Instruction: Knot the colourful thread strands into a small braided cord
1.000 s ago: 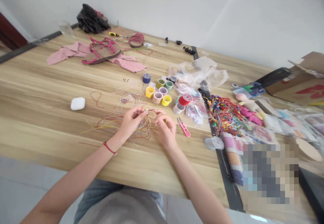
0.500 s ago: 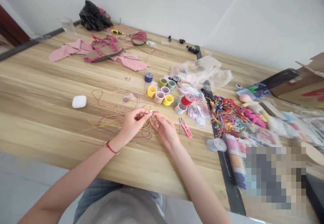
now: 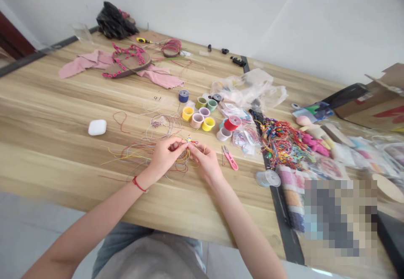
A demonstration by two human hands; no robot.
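My left hand point(image 3: 166, 155) pinches a small multicoloured piece of knotted cord point(image 3: 189, 138) between thumb and fingers. Right beside it, my right hand point(image 3: 205, 160) is closed with its fingertips on the same knotted cord, and a yellow strand runs over its fingers. A short red loop shows at the cord's right end. Loose yellow, red and grey threads point(image 3: 126, 155) trail from the work to the left across the wooden table point(image 3: 63, 152). The fingertips partly hide the knot itself.
Several thread spools point(image 3: 198, 120) stand beyond my hands. Pink thread snips point(image 3: 230, 159) lie to the right, near a clear spool point(image 3: 267, 178). A white case point(image 3: 97, 127) is at left. Colourful cords point(image 3: 284, 142) pile up at right; a sandal point(image 3: 132, 64) lies at the back.
My right hand has shifted up and closer to my left, its fingers now closed near the knot with a yellow strand across them. The view has shifted slightly.
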